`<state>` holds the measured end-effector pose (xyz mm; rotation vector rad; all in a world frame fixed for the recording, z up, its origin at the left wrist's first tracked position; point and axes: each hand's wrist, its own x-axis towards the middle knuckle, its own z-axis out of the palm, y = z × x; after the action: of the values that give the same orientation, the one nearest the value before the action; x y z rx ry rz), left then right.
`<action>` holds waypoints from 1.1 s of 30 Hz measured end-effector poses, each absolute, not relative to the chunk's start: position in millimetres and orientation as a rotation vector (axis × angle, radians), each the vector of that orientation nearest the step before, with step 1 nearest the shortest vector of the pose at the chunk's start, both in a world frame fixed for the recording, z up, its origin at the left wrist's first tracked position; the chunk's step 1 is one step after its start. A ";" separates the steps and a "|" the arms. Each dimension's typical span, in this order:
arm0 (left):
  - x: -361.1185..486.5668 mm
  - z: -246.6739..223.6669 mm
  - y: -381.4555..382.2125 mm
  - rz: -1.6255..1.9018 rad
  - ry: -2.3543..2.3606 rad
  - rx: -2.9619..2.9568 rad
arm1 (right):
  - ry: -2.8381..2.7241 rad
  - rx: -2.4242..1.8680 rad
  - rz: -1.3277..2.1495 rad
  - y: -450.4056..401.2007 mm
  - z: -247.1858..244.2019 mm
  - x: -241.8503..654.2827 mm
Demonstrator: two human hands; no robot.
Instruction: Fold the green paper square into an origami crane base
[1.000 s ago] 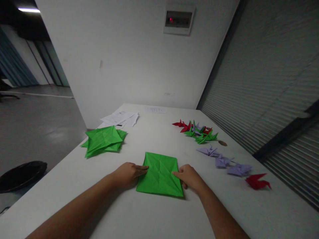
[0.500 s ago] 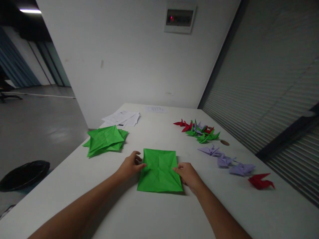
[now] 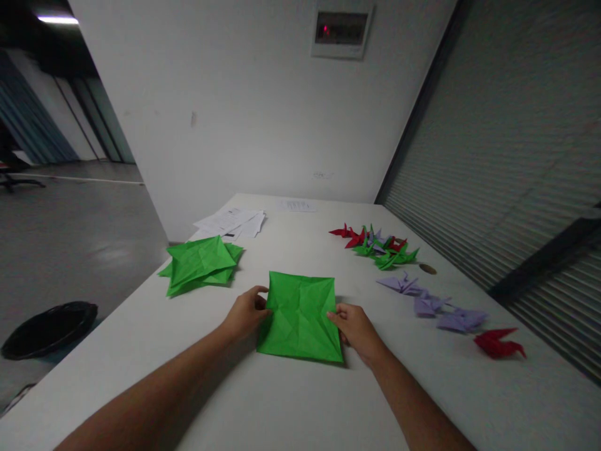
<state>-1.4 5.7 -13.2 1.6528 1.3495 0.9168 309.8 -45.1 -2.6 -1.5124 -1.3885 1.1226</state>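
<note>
Your right hand has the right edge of the green paper square pinched, thumb on top. Your left hand is half open, fingers curled, thumb touching the left edge, but I can't tell if it's really gripping. The creased square sits mid-table on the near part of the white table. Container-wise you've got the black bin on the floor off to the left, and its inside is too dark to make out. There's wiggle room between the square and the green stack on the left, and on the right before the purple cranes. That stack is right by the left table edge. A red crane is near the right side, next to the blinds, and the wall closes off the far end.
</note>
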 end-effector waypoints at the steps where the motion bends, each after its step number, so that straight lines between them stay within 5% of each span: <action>1: -1.5 -12.3 5.6 0.931 1.341 1.650 | -1.401 -1.500 1.125 -45.0 -1.5 310.0; 33: -3.5 5.0 -1.1 1.005 0.983 1.318 | -1.148 -1.221 1.372 -49.6 9.0 319.5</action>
<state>-3.5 -1.1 5.0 1.3179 0.9829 1.0048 319.5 -49.6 9.0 -1.2211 -1.1479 1.3722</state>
